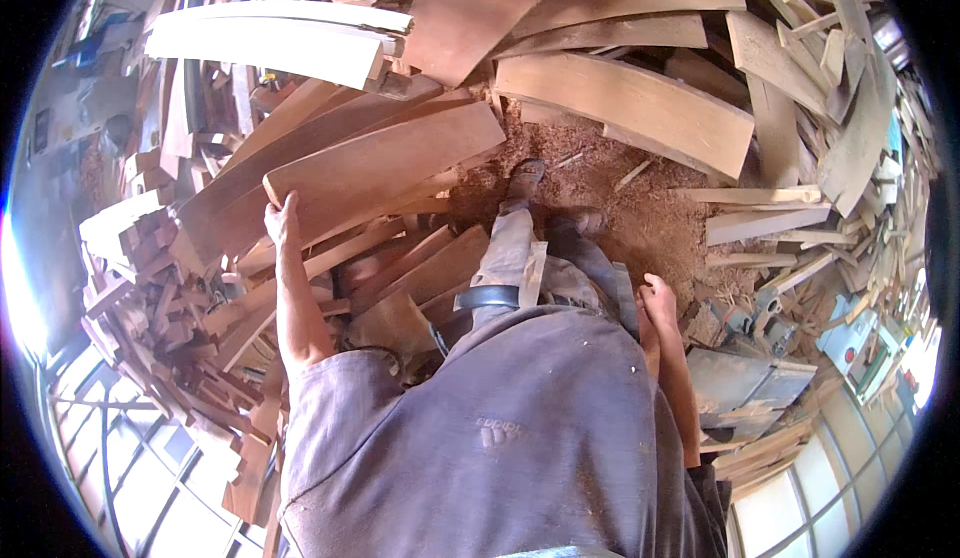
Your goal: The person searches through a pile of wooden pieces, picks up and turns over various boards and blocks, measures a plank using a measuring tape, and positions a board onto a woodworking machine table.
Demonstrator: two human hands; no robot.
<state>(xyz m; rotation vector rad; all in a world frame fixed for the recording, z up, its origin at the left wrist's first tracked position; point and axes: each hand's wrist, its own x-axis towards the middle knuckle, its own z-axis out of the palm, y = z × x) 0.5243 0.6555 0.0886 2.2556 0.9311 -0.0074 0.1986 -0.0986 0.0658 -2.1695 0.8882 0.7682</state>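
My left hand point(283, 218) is closed on the left end of a long brown plank point(385, 158). Its thumb reaches over the plank's edge, while the other fingers are partly hidden. The plank lies slanted on a heap of other boards, its far end higher and to the right. Beside my right thigh hangs my right hand point(656, 301), with its fingers curled in. Nothing shows between those fingers.
Wide boards point(625, 103) are stacked ahead and to the right. White-lit lengths of wood point(270, 43) stick out at upper left. Sawdust point(640, 208) covers the floor around my feet. Offcuts point(165, 328) pile up at left; a grey machine point(745, 383) stands at right.
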